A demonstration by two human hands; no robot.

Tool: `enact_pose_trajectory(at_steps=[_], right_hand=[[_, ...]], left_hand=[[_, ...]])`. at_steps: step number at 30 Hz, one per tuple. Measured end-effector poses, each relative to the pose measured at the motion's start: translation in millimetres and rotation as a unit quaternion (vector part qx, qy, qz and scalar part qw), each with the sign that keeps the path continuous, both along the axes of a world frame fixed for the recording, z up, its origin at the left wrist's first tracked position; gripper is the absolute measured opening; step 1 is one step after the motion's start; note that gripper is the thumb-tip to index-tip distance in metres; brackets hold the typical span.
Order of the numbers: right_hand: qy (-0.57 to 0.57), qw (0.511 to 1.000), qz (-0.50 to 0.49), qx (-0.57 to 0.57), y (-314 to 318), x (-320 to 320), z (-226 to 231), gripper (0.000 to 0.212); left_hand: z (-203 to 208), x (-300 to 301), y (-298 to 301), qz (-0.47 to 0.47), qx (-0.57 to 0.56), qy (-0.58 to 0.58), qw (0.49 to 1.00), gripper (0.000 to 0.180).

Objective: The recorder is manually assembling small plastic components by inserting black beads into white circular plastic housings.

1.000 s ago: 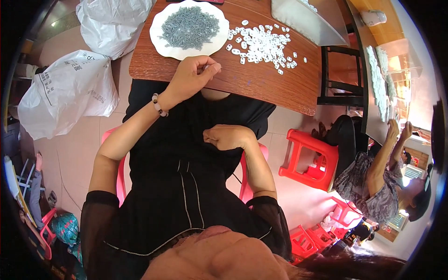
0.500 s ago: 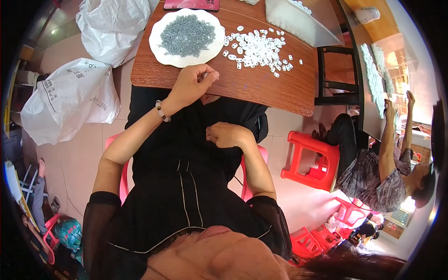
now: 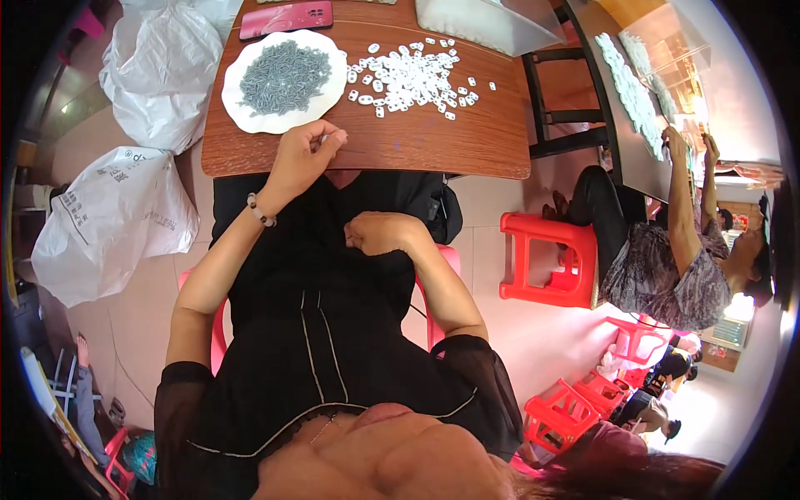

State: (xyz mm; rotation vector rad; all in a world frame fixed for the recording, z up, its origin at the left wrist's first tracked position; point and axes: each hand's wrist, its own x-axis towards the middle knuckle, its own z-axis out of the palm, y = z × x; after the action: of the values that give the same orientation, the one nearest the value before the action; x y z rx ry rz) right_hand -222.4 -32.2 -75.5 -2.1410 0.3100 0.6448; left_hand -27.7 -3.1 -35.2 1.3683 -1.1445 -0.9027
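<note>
My left hand [image 3: 302, 158] is over the near edge of the wooden table, its thumb and forefinger pinched together. Whatever is between those fingertips is too small to make out. Just beyond it lies a white scalloped plate [image 3: 237, 107] with a heap of small dark grey rods [image 3: 287, 77]. To the right of the plate, many small white two-holed pieces [image 3: 410, 77] are spread in a loose pile. My right hand [image 3: 382, 232] is curled closed above my lap, below the table edge; its fingers hide anything inside.
A pink phone [image 3: 287, 20] and a translucent bin [image 3: 487, 23] are at the table's far side. White sacks [image 3: 125, 217] stand on the left floor. A red stool [image 3: 550, 260] is on the right, where another person [image 3: 667, 275] works at a neighbouring table [image 3: 596, 42].
The whole view has shifted, so the table and its contents appear further left. Both hands keep nearly the same closed poses and places by the table edge and lap.
</note>
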Motion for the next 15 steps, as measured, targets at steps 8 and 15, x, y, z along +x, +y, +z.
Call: enact_pose_trajectory(at_steps=[8,15], right_hand=[[-0.019,0.999,-0.042,-0.028,-0.5,3.5,16.1,0.019],[-0.007,0.994,-0.097,-0.049,-5.6,-1.7,17.4,0.019]], left_hand=[[-7.7,-1.4,4.6,0.014,-0.033,-0.026,0.999,0.019],[7.9,-4.9,10.1,0.008,0.002,-0.062,0.998,0.018]])
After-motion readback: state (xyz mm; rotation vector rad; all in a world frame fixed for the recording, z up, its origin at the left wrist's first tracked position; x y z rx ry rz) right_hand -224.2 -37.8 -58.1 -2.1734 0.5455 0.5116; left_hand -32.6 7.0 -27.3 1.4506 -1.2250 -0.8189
